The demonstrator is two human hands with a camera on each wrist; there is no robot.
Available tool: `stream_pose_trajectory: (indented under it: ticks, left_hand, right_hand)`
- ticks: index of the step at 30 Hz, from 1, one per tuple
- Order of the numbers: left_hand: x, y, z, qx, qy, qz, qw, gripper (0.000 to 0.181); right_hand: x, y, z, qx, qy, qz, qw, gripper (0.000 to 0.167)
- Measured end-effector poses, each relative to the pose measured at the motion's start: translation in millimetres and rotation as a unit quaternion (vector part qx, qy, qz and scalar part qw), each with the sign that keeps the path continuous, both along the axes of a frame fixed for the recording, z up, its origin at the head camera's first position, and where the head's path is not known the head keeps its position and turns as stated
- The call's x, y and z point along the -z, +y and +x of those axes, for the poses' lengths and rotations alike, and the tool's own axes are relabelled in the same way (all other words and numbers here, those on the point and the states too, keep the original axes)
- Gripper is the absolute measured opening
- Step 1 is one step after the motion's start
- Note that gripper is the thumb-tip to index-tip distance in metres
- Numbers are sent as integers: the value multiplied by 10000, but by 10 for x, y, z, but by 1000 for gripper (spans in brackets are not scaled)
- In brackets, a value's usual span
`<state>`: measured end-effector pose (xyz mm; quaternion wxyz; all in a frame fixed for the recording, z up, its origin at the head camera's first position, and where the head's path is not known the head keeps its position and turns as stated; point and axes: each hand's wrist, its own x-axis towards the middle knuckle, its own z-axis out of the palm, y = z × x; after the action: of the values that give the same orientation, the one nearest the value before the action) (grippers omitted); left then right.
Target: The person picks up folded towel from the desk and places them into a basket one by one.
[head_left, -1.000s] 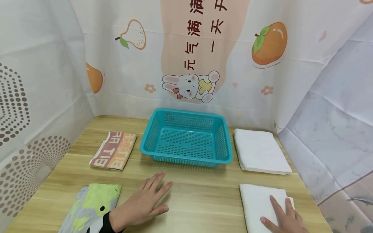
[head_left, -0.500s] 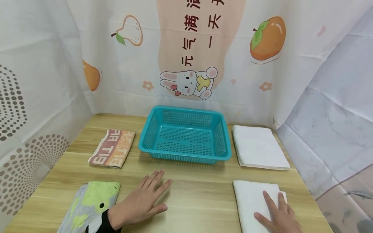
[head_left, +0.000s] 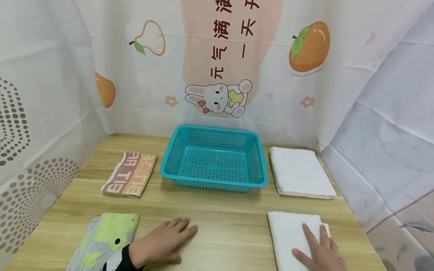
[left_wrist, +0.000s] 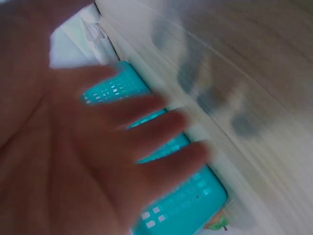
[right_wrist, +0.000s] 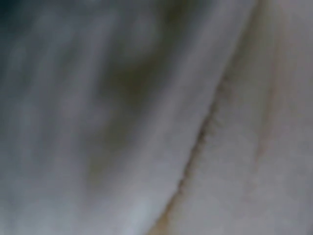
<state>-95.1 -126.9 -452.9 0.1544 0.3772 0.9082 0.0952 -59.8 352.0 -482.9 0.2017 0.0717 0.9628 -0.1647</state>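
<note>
My right hand (head_left: 320,250) rests with spread fingers on the nearer folded white towel (head_left: 288,233) at the front right. A pale fold sticks out at that towel's right side. In the right wrist view only blurred whitish cloth (right_wrist: 234,161) fills the frame, and the hand cannot be made out. My left hand (head_left: 159,242) is over the bare wood at the front, holding nothing, blurred by motion. Its fingers look relaxed in the left wrist view. Just left of it lies a folded green and grey cloth (head_left: 113,229), partly covered by the wrist.
A teal plastic basket (head_left: 213,182) with nothing in it stands at the back middle of the wooden table (head_left: 217,214). Another folded white towel (head_left: 301,171) lies right of it, a folded pink and orange towel (head_left: 130,175) left. Printed curtains (head_left: 135,94) enclose the table.
The nearer white towel has slid a little to the left, with my right hand on it. My left hand's fingertips have drawn back towards the front edge. The view has shifted slightly.
</note>
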Motion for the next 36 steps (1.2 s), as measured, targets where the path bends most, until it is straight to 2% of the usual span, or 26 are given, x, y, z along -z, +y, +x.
stream_pose_trajectory:
  ticks: [4, 12, 15, 22, 28, 36]
  left_hand:
    - [11, -2, 22, -20, -458, -451, 9979, 83]
    - [65, 49, 49, -254, -705, -310, 9967, 88]
    - [81, 60, 64, -237, -609, -339, 9973, 87]
    - [93, 76, 70, -25, -35, -396, 9992, 86]
    - [59, 66, 64, -7, -66, -391, 9992, 85]
    - [91, 58, 66, -73, -137, -327, 9993, 83]
  right_hand:
    - [6, -6, 12, 30, 9, 57, 10000, 105]
    - [41, -1, 34, -23, 1, 32, 10000, 103]
    - [58, -20, 44, -29, -31, 4, 10000, 103]
    - [61, -84, 20, -5, 9, -60, 10000, 102]
    - [25, -161, -9, -75, 134, 10, 9999, 102]
    - [13, -216, -17, -157, 188, 39, 9997, 102]
